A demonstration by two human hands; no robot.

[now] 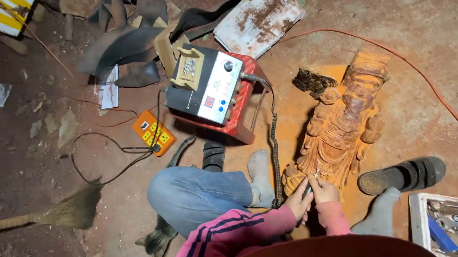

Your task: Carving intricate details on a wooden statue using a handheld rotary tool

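A rotary carving tool (307, 189) was gripped by both left hand (299, 200) and right hand (323, 190), against the wooden carving's (341, 123) base.

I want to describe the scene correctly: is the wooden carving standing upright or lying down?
Lying down. The wooden carving rests lengthwise on the dusty ground, its base towards both hands.

Looking like a rough woodcarving workshop w/ a dirt floor: orange sawdust is spreading round a carved figure (341, 123), a power unit (210, 87) is sitting by a strip (154, 132), tools are filling a tray (453, 223), a broom (47, 213) & scrap lying about.
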